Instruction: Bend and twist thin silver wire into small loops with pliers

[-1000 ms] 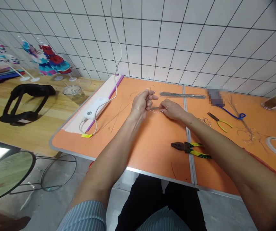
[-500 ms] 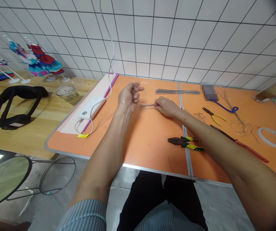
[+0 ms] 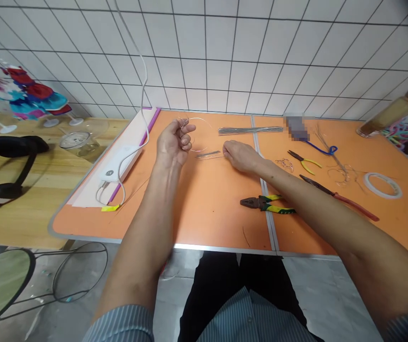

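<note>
While the left hand (image 3: 173, 145) curled shut on a thin wire ring (image 3: 211, 128) that stood out past its fingers, the right hand (image 3: 241, 156) lay flat and open over the bench (image 3: 218, 213), fingertips at a short wire (image 3: 208, 154) between the hands, pliers (image 3: 260, 203) just below.

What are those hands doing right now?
Left hand gripping wire ring. Right hand at short wires. Pliers beside right forearm.

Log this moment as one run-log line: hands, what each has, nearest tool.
left hand: holds thin wire loop | right hand: beside short wire pieces | nearest tool: lineman's pliers on orange table
</note>
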